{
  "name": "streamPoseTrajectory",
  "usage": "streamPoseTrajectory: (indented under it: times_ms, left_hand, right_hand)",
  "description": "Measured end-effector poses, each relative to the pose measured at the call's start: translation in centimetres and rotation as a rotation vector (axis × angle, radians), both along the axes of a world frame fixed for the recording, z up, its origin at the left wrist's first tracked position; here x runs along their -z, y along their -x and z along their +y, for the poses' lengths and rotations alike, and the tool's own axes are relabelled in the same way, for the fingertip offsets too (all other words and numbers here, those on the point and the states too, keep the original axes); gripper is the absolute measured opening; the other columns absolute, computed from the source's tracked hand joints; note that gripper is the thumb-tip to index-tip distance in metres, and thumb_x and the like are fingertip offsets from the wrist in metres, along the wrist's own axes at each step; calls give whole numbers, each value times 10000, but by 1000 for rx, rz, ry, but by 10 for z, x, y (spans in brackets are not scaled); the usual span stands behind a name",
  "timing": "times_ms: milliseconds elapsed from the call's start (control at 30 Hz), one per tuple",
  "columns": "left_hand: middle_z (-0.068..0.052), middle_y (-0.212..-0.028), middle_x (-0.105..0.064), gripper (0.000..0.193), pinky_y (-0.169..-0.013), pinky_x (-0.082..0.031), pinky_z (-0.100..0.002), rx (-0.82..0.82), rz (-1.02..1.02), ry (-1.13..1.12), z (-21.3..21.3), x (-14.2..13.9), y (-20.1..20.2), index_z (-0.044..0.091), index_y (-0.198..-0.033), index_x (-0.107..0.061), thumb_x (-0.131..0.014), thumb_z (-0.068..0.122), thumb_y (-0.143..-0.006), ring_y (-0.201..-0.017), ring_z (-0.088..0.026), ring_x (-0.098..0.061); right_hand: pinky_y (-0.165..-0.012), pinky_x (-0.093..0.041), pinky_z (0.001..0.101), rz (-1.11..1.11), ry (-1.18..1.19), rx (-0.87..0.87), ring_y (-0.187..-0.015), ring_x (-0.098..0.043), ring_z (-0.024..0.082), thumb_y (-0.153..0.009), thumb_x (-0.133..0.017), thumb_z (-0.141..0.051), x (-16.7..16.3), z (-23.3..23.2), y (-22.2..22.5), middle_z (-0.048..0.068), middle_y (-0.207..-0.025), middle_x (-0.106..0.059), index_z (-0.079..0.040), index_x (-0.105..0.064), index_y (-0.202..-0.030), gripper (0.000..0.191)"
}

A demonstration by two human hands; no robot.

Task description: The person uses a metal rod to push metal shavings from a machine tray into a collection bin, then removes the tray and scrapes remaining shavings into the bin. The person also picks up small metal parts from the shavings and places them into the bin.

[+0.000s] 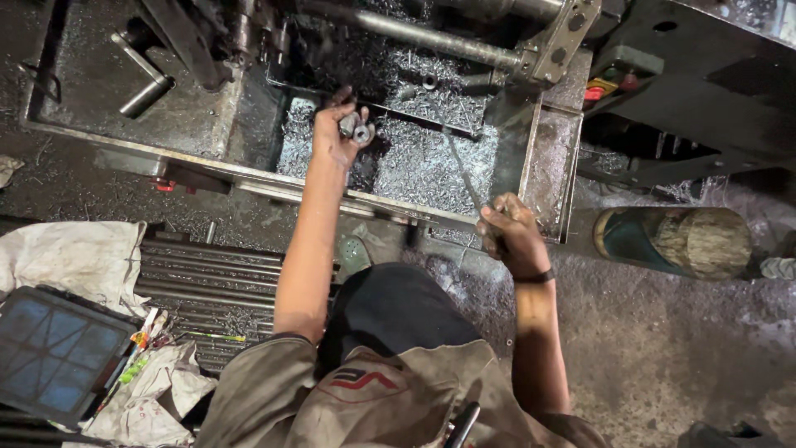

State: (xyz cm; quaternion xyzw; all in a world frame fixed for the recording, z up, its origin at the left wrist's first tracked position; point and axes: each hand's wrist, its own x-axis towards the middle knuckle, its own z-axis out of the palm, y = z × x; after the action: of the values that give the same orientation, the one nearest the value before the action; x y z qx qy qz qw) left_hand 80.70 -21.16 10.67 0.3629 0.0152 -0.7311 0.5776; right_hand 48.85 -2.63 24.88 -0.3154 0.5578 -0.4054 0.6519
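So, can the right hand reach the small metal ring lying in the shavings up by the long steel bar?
Probably not yet: the right hand grips a thin rod, and the ring lies far across the chip tray.

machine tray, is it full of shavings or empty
Full: the tray is covered with shiny metal shavings, piled around the left hand, which holds small metal rings.

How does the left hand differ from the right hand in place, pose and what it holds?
The left hand reaches far forward on a straight arm over the tray of metal shavings; the right hand stays near, at the tray's front rim. The left hand pinches small round metal parts; the right hand's grip closes on a thin metal rod. Only the right wrist wears a dark band. Both hands are bare and grimy.
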Motion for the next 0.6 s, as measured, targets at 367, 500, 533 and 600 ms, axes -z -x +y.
streamPoseTrajectory:
  times_ms: [367,500,533,600]
  left_hand:
    - [-55,-770,-633,672,-588,-505,-445,99,-86,-58,9,-34,2,85,-992,-737,-587,722,-838,-649,-233,-617]
    - [-92,-832,-689,384,-675,-522,-527,-80,151,-22,11,-37,-3,126,-848,-616,-655,507,-870,-740,-293,-670]
    - [-91,-858,-700,330,-690,-522,-531,-91,186,-31,10,-34,-4,131,-834,-594,-650,453,-880,-756,-299,-676]
    - [-82,-863,-700,252,-690,-521,-540,-95,214,-56,8,-25,-6,138,-826,-597,-629,384,-870,-753,-305,-680]
  right_hand:
    - [-265,-298,241,-123,123,-116,-372,-447,83,-979,-611,-59,-28,30,29,45,-611,-574,-109,-496,-950,129]
    - [-315,-391,284,334,101,-30,-436,-506,107,-1005,-593,-32,-7,21,36,56,-658,-587,-92,-485,-923,148]
    - [-355,-431,281,360,233,-77,-489,-528,107,-1018,-601,-26,3,15,35,50,-694,-574,-90,-479,-926,165]
    - [-437,-509,276,410,496,-179,-594,-573,109,-1044,-617,-14,22,5,33,36,-766,-549,-86,-469,-931,200]
